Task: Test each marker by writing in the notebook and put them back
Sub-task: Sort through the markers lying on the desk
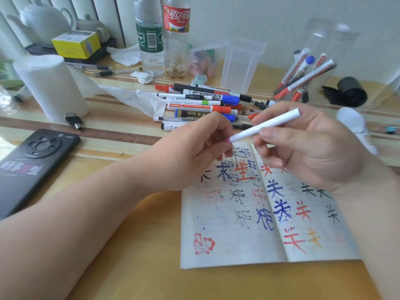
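Midair, left hand (194, 148) pinches white marker (277, 121) at tip — right hand (313, 148) grips barrel.

One view only: head-worn, wide-angle. It looks forward and down over the near edge of the table (140, 267), facing the wall (281, 18) at the back. Close range: the forearms come in from the lower corners, and the left hand (186, 154) and right hand (313, 148) both hold a white marker (268, 124) at frame centre. Notebook (233, 239) low centre-right, marker pile (199, 105) mid-frame, bottles (151, 40) cut by the top edge. Straight lines bend at the borders.
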`<state>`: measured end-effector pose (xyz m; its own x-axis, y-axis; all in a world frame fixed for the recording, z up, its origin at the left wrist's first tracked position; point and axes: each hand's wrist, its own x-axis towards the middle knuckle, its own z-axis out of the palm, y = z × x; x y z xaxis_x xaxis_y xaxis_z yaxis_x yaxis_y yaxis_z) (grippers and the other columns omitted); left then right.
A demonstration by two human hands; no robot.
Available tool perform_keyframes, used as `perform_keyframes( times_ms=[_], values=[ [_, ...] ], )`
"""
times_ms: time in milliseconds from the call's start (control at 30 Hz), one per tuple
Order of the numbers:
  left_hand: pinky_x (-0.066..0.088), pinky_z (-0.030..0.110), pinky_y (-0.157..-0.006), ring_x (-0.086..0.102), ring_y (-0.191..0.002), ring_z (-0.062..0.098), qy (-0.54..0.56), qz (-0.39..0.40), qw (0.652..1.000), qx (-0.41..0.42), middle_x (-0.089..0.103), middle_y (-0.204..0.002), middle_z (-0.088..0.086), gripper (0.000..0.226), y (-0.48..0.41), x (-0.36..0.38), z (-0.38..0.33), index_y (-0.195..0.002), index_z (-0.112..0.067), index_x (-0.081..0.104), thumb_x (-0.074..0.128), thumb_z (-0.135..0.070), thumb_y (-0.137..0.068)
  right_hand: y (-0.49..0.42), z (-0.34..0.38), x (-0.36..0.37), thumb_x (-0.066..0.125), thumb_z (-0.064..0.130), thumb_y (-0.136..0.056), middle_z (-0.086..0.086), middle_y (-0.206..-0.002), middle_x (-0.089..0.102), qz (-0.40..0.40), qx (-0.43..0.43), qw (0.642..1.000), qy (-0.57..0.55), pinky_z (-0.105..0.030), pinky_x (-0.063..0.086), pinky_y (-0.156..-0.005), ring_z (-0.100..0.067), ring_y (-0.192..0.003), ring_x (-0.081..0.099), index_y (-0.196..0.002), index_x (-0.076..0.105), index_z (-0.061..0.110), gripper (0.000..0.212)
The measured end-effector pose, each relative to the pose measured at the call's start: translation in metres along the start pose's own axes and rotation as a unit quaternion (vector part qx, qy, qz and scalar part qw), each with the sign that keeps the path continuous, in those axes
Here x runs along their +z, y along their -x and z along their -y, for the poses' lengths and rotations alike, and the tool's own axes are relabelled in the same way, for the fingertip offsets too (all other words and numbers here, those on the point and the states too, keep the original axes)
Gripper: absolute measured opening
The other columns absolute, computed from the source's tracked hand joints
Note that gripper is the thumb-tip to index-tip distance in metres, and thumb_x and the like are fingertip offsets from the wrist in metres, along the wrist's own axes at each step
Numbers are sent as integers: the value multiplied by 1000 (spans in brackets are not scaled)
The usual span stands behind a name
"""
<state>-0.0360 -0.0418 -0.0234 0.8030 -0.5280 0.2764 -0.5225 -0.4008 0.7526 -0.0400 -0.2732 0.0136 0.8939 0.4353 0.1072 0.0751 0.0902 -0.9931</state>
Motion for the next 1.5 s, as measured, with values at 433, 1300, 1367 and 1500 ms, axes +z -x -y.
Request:
perform_keyframes(
  times_ms=[433,1300,1367,1500],
  values=[
    [35,18,-62,44,-62,6,14,-16,1000,-3,48,-68,-15,20,-8,8,2,-95,-18,60,47,-28,-107,-14,-25,33,62,21,-89,-4,-64,66,-111,-21,991,73,-24,38,-42,-19,-49,52,-84,61,8,14],
    [56,59,-93,32,-65,19,286,20,951,-118,35,-72,-2,82,-18,-2,16,-109,-31,67,40,-97,-70,15,-23,22,65,1,-73,-9,-60,64,-52,96,990,95,-55,61,-70,-22,-61,69,-73,68,4,4],
    [57,58,-92,32,-64,18,269,20,954,-128,36,-70,-4,75,-20,-2,15,-107,-29,68,33,-89,-76,16,-23,23,67,6,-74,-12,-69,71,-25,93,984,151,-64,59,-72,-29,-68,75,-76,69,8,4],
    [58,54,-90,34,-61,16,254,15,957,-138,36,-66,-6,73,-23,1,17,-103,-27,69,34,-85,-76,16,-28,26,68,13,-75,-18,-73,71,-37,71,977,197,-49,54,-53,-33,-57,72,-77,68,11,3]
  ],
)
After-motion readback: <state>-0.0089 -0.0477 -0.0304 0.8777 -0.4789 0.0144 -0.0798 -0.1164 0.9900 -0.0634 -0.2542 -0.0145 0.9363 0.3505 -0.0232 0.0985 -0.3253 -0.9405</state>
